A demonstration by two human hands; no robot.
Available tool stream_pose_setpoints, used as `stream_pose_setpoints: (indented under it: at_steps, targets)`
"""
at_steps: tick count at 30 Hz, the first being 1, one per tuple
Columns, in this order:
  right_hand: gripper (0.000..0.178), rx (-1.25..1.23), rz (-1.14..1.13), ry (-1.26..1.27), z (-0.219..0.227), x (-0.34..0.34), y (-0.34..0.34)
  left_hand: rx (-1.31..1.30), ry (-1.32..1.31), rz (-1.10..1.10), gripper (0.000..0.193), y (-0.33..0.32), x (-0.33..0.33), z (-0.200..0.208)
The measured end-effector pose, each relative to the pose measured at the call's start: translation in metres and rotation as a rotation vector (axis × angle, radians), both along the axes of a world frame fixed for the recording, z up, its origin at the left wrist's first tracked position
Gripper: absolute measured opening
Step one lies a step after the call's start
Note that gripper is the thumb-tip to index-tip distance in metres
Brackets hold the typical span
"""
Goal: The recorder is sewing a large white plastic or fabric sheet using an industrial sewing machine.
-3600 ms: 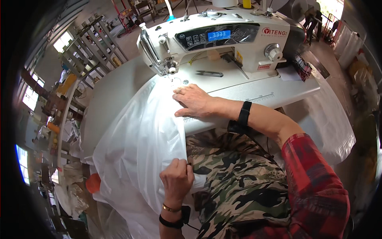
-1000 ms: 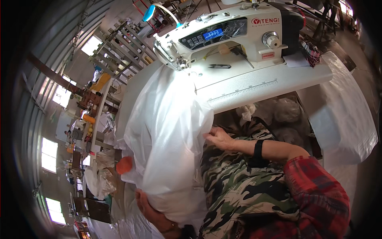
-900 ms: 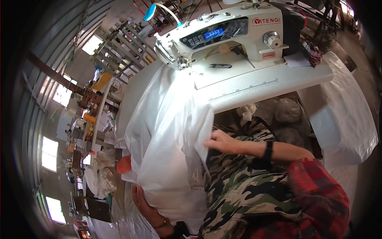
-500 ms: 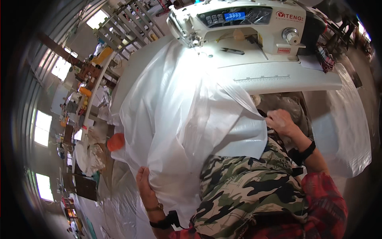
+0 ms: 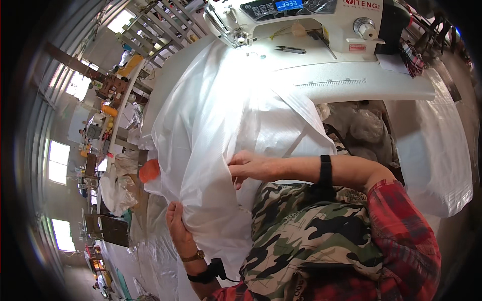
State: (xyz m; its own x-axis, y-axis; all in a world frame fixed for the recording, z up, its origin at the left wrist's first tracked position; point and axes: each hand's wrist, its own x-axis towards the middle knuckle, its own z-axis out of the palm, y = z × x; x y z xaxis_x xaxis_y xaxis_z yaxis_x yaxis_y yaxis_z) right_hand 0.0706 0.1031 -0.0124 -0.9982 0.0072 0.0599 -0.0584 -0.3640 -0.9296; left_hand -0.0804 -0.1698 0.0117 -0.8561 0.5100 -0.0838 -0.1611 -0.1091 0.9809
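A large white plastic sheet [image 5: 196, 145] with a glossy, finely ribbed surface hangs in folds from the sewing machine [image 5: 306, 25] down over my lap. Its far end lies beneath the lit needle area. At the sheet's lower left side, my left hand [image 5: 179, 226] is closed on its edge. My right hand [image 5: 249, 166] reaches across my body, its fingers curled at a raised fold in the middle of the sheet. Some of those fingertips are hidden behind the material.
Black thread snips [image 5: 290, 49] lie on the machine bed. Right of the machine hangs more translucent sheeting [image 5: 437, 155]. Clear plastic [image 5: 366, 125] is bunched below the table edge. An orange object [image 5: 149, 171] sits left of the sheet, and a cluttered bench [image 5: 120, 115] runs beyond.
My right hand has moved left from beside my lap to the middle of the sheet and taken a fold. My left hand stays at the sheet's left edge.
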Motion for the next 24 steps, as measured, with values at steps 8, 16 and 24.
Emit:
stream_pose_setpoints:
  at_steps: [8, 16, 24]
  targets:
    - [0.033, -0.119, 0.223, -0.006, 0.000, -0.011, -0.019, -0.021, 0.016, -0.018, 0.012, 0.005, 0.006, 0.010]
    - [0.032, 0.049, 0.086, 0.006, -0.031, -0.010, -0.021, -0.054, 0.122, -0.044, 0.005, -0.011, -0.030, -0.007]
    - [0.039, 0.024, 0.272, 0.038, -0.015, -0.017, -0.029, -0.060, 0.072, 0.004, 0.009, 0.000, -0.014, -0.004]
